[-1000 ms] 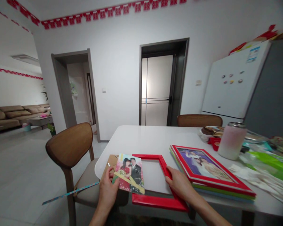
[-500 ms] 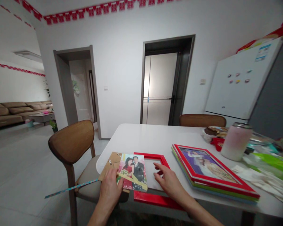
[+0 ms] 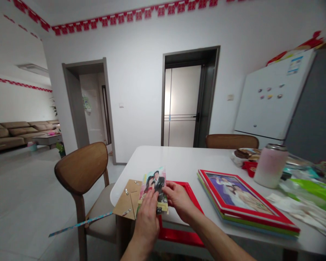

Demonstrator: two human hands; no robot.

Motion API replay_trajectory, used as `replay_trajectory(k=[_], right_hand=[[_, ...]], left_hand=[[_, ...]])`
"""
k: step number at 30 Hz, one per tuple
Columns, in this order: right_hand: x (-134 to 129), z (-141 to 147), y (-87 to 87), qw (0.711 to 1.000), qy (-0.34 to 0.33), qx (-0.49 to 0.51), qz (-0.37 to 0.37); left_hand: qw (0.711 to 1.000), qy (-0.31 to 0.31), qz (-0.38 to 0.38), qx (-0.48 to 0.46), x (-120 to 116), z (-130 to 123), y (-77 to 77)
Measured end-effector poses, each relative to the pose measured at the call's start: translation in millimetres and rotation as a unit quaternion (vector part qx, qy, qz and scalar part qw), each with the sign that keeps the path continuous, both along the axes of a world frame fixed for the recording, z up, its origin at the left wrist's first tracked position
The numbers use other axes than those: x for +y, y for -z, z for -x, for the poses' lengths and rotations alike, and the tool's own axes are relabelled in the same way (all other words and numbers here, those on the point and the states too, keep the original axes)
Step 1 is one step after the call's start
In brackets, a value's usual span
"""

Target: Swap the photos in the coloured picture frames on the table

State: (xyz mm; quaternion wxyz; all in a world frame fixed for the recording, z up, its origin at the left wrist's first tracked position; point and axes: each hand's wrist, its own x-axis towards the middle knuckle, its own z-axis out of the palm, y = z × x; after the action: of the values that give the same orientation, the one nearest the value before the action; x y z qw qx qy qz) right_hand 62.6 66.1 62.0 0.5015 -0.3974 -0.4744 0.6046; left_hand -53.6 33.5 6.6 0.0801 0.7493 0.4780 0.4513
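A printed photo [image 3: 160, 174] of a couple in formal dress is raised over the near left part of the table. My left hand [image 3: 146, 219] is closed on its lower part, fingers across the front. At its right edge, my right hand [image 3: 179, 201] pinches the photo between thumb and fingers. Left of the photo lies a brown backing board [image 3: 126, 199] with metal clips, partly over the table's edge. Behind my right wrist, an open red picture frame [image 3: 183, 237] lies at the front edge, partly covered by my hands and the photo.
Right of my hands are stacked picture frames [image 3: 241, 197], a red one on top. A pink-white bottle [image 3: 270, 166], a green packet [image 3: 315, 192] and white cloth or tissue [image 3: 293, 208] stand beyond. A patterned strip [image 3: 80, 224] sticks out left near a chair [image 3: 83, 168].
My left hand has moved right, off the backing board, with the photo. My right hand has closed from open onto the photo's right edge. The board stays at the left.
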Motion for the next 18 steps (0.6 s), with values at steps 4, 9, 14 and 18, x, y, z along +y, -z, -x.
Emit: replay_trajectory(k=[4,9,14,18], right_hand=[[-6,-3,-7.2,0.999,0.021,0.017,-0.044],[-2,-18,30.0,0.995,0.066,0.038,0.065],[7,-50,38.8,0.994,0.091,0.047,0.031],[20,-79,37.2,0.993,0.087,-0.068,0.036]], left_hand=[[0.974,-0.016,-0.025,-0.225,2,-10,-18.4],[0.839,0.026,0.116,-0.531,7,-32,-8.6],[0.817,0.063,0.151,-0.553,11,-31,9.1],[0.897,0.002,0.182,-0.402,6,-11,7.0]])
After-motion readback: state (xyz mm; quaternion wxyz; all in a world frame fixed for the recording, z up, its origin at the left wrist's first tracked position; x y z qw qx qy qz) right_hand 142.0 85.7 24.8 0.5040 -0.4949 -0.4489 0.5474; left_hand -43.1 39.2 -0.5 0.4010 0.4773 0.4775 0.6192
